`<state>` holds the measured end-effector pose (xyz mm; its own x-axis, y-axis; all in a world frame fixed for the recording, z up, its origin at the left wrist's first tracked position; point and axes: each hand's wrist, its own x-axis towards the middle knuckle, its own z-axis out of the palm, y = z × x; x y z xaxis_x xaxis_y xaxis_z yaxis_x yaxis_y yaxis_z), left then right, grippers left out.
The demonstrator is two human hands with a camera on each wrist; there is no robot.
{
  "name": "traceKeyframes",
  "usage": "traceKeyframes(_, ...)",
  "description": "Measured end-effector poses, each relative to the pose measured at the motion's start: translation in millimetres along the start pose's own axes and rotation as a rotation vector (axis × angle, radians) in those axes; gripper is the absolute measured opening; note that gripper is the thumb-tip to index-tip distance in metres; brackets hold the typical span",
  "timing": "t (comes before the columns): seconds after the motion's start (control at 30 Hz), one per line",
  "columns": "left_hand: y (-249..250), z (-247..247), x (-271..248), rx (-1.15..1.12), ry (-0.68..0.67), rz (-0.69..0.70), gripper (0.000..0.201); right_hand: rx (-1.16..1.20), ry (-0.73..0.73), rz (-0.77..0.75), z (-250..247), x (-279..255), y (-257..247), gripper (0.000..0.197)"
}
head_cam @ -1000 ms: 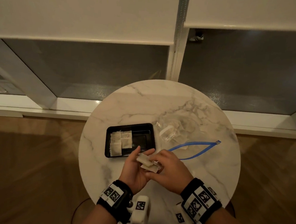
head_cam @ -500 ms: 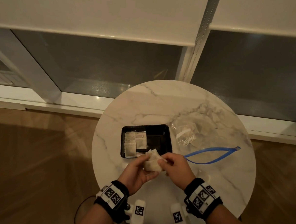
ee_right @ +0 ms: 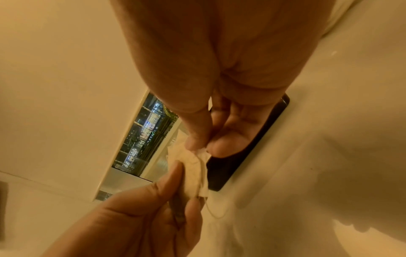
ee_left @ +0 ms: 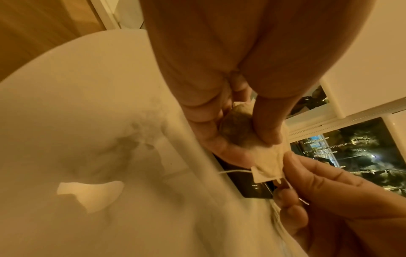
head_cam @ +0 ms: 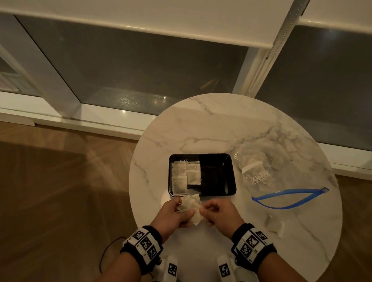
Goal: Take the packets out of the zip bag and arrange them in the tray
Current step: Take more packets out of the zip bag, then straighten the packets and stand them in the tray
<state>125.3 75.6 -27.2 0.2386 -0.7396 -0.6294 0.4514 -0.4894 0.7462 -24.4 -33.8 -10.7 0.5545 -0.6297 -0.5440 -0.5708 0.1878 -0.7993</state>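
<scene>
Packets [head_cam: 186,176] lie in tray [head_cam: 230,189], zip bag [head_cam: 266,179] to its right.

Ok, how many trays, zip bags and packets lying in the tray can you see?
Black tray: 1
Clear zip bag: 1
Packets in the tray: 4
Total: 6
The held bunch is too crumpled to count.

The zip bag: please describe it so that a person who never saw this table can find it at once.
On the round marble table, look right of the black tray. The zip bag lies flat there, clear, with its mouth open. Unlike the small paper packets in the tray, it is see-through with a blue zip strip.
</scene>
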Motion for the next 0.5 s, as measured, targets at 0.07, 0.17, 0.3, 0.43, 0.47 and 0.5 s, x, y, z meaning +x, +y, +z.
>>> traceKeyframes(0.07, -1, -7, 1, 0.0, -0.019, -0.003, 0.031, 0.018, -0.015, 0.001, 4, 0, -4, 0.003)
traceKeyframes(0.17, 2, -16, 2, 0.01, -0.08, 0.007, 0.031, 0.094, -0.002, -0.003, 10, 2, -13, 0.009)
traceKeyframes(0.3, 6, -23, 7, 0.012, -0.12, 0.016, 0.035, 0.126, -0.006, -0.023, 14, 10, -21, 0.008)
traceKeyframes(0.43, 8, -28, 13, 0.003, -0.075, 0.043, 0.035, 0.176, 0.042, -0.037, 15, 16, -30, 0.01)
traceKeyframes(0.47, 8, -30, 13, 0.004, -0.069, 0.046, 0.034, 0.186, 0.063, -0.04, 15, 17, -32, 0.01)
traceKeyframes(0.5, 9, -32, 14, 0.003, -0.063, 0.046, 0.033, 0.195, 0.085, -0.041, 14, 19, -35, 0.01)
